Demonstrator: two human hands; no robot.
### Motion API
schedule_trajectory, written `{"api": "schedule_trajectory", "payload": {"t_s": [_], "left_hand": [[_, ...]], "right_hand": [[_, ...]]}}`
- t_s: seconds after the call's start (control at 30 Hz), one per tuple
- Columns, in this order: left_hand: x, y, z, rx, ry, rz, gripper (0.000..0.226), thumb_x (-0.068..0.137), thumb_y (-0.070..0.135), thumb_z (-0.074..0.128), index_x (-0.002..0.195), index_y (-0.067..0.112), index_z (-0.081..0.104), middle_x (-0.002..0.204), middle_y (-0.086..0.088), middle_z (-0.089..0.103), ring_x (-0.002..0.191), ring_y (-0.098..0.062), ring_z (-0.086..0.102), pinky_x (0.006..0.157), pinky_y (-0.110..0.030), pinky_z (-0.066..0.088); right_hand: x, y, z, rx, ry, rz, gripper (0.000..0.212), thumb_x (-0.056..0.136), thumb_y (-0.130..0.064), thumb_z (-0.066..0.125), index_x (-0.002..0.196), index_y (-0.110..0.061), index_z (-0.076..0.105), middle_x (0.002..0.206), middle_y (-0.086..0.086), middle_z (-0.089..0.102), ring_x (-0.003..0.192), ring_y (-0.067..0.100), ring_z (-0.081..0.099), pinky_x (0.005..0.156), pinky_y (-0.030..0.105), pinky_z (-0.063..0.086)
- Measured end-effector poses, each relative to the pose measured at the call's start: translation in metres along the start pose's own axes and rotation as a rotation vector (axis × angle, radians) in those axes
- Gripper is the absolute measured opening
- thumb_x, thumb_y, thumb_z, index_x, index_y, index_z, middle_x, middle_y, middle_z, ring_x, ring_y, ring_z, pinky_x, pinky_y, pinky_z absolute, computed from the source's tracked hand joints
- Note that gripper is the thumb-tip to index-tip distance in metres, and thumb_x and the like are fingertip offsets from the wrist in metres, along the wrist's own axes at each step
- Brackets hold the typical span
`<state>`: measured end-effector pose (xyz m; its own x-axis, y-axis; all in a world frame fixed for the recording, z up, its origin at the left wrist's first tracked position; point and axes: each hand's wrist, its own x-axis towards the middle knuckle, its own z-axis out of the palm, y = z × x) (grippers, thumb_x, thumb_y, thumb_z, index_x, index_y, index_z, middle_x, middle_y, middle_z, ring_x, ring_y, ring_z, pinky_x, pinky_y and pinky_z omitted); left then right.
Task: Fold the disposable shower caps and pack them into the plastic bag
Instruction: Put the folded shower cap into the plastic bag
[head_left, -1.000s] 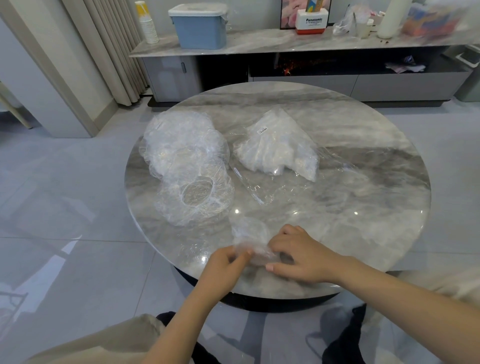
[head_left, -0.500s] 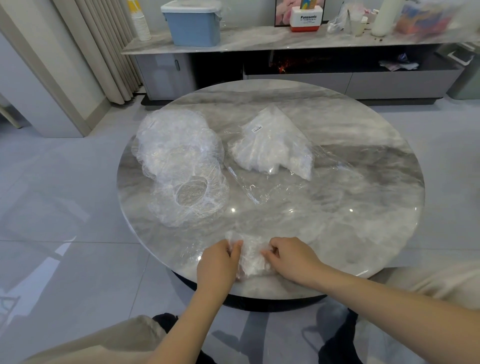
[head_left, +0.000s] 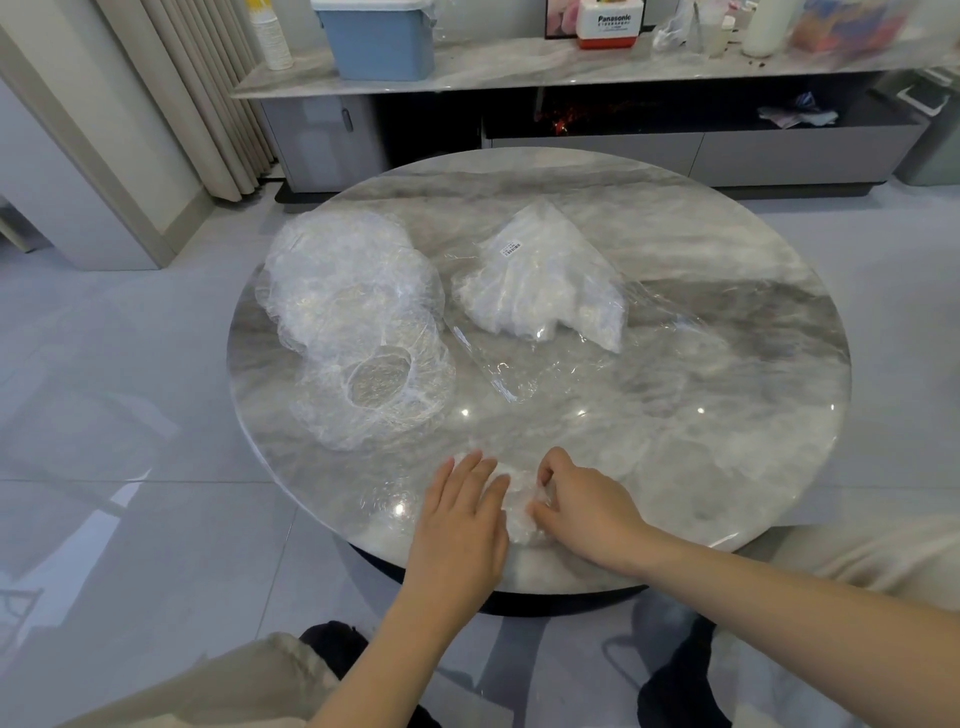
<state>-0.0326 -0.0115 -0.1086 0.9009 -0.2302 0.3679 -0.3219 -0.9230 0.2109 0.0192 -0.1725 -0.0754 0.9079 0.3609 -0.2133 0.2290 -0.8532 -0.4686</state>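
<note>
A small folded clear shower cap (head_left: 518, 512) lies at the near edge of the round marble table (head_left: 727, 415). My left hand (head_left: 460, 514) lies flat with straight fingers pressing its left side. On the cap's right side, my right hand (head_left: 584, 506) has curled fingers pinching the plastic. A loose heap of unfolded shower caps (head_left: 353, 317) sits at the table's left, the nearest one showing its elastic ring. The clear plastic bag (head_left: 545, 291), holding white folded caps, lies at centre back with its open mouth toward me.
A long marble-topped low cabinet (head_left: 571, 73) stands behind the table with a blue lidded box (head_left: 379, 39), a red and white box and bottles. Curtains hang at the back left. Glossy tiled floor surrounds the table; my knees are below its near edge.
My left hand has gone from pinching the cap to lying flat on it. Both hands and the cap have stayed at the near edge while the bundle was pressed smaller.
</note>
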Motion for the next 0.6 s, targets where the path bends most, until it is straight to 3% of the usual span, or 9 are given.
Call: {"api": "schedule_trajectory", "payload": {"t_s": [0.1, 0.17, 0.23, 0.4, 0.6], "left_hand": [[-0.008, -0.003, 0.011, 0.046, -0.212, -0.024, 0.050, 0.100, 0.030, 0.024, 0.139, 0.008, 0.045, 0.148, -0.013, 0.037, 0.140, -0.028, 0.031, 0.111, -0.044, 0.017], [-0.009, -0.007, 0.013, 0.051, -0.287, -0.046, 0.055, 0.103, 0.036, 0.011, 0.143, 0.009, 0.038, 0.151, -0.012, 0.032, 0.142, -0.028, 0.026, 0.111, -0.044, 0.014], [-0.009, -0.009, 0.017, 0.059, -0.318, -0.046, 0.058, 0.103, 0.041, 0.008, 0.144, 0.010, 0.036, 0.152, -0.011, 0.032, 0.142, -0.027, 0.025, 0.110, -0.044, 0.013], [-0.008, -0.008, 0.018, 0.082, -0.319, -0.064, 0.056, 0.103, 0.042, 0.008, 0.144, 0.013, 0.034, 0.150, -0.010, 0.036, 0.141, -0.023, 0.021, 0.108, -0.046, 0.014], [-0.009, -0.007, 0.017, 0.067, -0.370, -0.087, 0.056, 0.103, 0.043, 0.009, 0.147, 0.015, 0.027, 0.152, -0.007, 0.032, 0.142, -0.020, 0.020, 0.108, -0.046, 0.014]], "right_hand": [[-0.002, 0.004, 0.005, -0.181, 0.199, -0.226, 0.026, 0.084, -0.022, 0.055, 0.109, -0.018, 0.054, 0.091, -0.007, 0.056, 0.086, 0.016, 0.051, 0.072, 0.023, 0.036], [-0.004, 0.006, 0.013, -0.259, 0.325, -0.418, 0.033, 0.076, -0.022, 0.049, 0.106, -0.018, 0.063, 0.099, -0.006, 0.061, 0.091, 0.015, 0.050, 0.078, 0.022, 0.036], [-0.007, 0.009, 0.019, -0.301, 0.359, -0.496, 0.039, 0.078, -0.024, 0.044, 0.107, -0.017, 0.068, 0.108, -0.006, 0.065, 0.100, 0.013, 0.048, 0.086, 0.024, 0.033], [-0.010, 0.016, 0.025, -0.474, 0.316, -0.414, 0.045, 0.083, -0.029, 0.037, 0.107, -0.014, 0.073, 0.111, -0.005, 0.070, 0.106, 0.020, 0.064, 0.092, 0.030, 0.032], [-0.011, 0.024, 0.030, -0.519, 0.223, -0.328, 0.049, 0.087, -0.032, 0.034, 0.120, -0.016, 0.066, 0.125, -0.003, 0.064, 0.115, 0.023, 0.061, 0.095, 0.035, 0.030]]}}
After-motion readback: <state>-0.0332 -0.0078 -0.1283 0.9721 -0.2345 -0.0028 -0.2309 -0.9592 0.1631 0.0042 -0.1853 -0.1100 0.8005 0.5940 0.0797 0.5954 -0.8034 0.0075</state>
